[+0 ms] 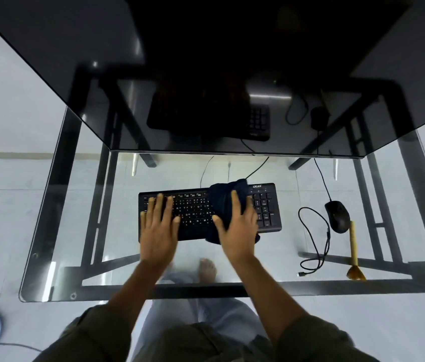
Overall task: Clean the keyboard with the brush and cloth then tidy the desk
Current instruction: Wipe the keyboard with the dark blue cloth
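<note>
The fingers [236, 202] of the right hand [237, 228] are held straight and slightly apart, pressed flat on a dark blue cloth [221, 202], with the thumb spread to the side on the cloth's left edge. The cloth is bunched over the middle-right keys of the black Acer keyboard [266, 207] and hangs over its near edge. The fingers [159, 205] of the left hand [157, 226] are laid straight and fanned apart on the keyboard's left keys, nothing being gripped. The keyboard is set near the middle of the glass desk [49, 283], parallel to its front edge. Towards the desk's right edge a black wired mouse [337, 216] is seen, and just beside it a wooden-handled brush [354, 246] is laid with its bristles towards the front edge. A looped black cable [315, 241] is placed between keyboard and brush. The dark monitor [232, 74] is seen along the back edge.
</note>
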The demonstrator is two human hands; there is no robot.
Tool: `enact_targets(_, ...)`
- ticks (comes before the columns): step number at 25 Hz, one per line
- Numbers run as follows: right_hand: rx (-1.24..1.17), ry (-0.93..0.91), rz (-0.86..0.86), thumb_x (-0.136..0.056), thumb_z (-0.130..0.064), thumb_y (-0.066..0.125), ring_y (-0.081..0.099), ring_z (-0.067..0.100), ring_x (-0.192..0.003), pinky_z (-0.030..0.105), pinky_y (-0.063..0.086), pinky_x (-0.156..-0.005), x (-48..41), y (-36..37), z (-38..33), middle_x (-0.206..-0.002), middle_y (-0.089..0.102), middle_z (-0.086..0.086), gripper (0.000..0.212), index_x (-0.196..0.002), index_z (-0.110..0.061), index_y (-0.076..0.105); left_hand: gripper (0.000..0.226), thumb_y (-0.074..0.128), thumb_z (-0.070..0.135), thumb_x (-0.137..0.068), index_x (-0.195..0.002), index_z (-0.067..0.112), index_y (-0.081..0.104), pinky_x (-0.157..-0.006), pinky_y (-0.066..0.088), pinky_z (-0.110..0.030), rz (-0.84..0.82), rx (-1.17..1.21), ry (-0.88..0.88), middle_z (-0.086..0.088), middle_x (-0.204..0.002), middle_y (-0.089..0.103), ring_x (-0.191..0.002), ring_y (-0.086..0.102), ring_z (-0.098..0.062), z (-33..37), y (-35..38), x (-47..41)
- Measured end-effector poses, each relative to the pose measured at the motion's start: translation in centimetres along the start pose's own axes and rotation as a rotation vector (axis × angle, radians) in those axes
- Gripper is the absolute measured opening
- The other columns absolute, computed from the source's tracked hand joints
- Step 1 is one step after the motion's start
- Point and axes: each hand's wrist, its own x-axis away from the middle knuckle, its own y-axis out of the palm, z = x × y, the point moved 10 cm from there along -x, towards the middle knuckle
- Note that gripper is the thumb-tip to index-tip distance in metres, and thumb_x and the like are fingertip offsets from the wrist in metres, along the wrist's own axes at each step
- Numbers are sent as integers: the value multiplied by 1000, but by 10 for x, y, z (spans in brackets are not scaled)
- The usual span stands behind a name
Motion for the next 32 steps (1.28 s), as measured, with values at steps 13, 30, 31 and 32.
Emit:
enact_targets(13,73,28,224,-99,-22,53,44,42,-120,50,47,-99,-19,-29,51,-136,43,28,51,-149,-16,42,60,15,44,-104,-158,19,11,-123,7,-50,-105,-211,86,-8,-166,6,-154,-3,-26,-26,13,6)
enact_targets(30,132,-159,89,-99,-24,53,44,33,-120,43,49,-101,-28,3,-10,-140,44,20,52,-150,-23,41,63,15,48,-103,-158,19,4,-123,5,-46,-194,-60,153,-2,-167,-3,-153,-11,-19,-15,20,12)
enact_targets(31,91,-256,28,-99,-25,54,44,31,-121,41,49,-101,-19,30,-78,-142,43,17,54,-150,-25,39,65,19,48,-103,-158,16,3,-123,5,-44,-163,-1,91,-3,-167,-2,-153,-9,-18,-50,-8,9)
enact_targets(32,92,-352,-28,-98,-25,55,45,30,-120,41,49,-101,-8,51,-124,-143,43,16,55,-150,-26,39,67,20,49,-103,-158,15,2,-122,6,-42,-129,35,31,-4,-167,-1,-153,-9,-18,-69,-28,10)
